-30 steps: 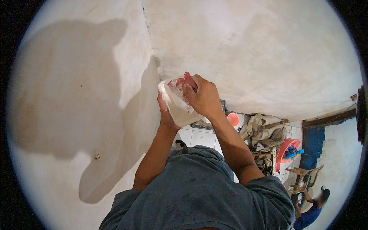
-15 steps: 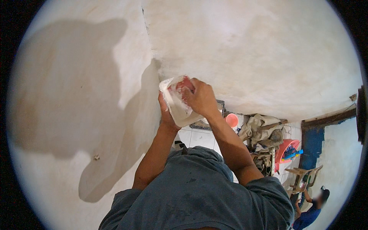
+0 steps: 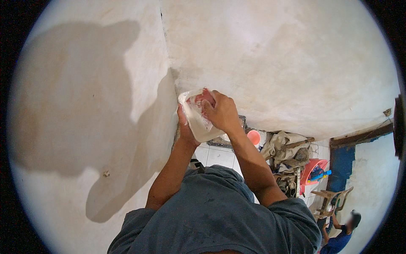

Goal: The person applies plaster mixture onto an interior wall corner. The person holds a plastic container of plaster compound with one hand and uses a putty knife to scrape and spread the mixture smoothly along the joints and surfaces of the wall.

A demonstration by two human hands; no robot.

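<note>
Up by the wall corner, both my hands squeeze a floppy white plastic bag; loose fingers could drop it.

Dusty grey-blue short-sleeved shirt

A pale plastered wall fills the space above and to both sides of the hands, meeting in a corner just above them. Below and right of the hands, on the tiled floor, stand an orange cup, crumpled cloth sacks, a red basin and a wooden stool. A person in blue sits at the far lower right.
</note>
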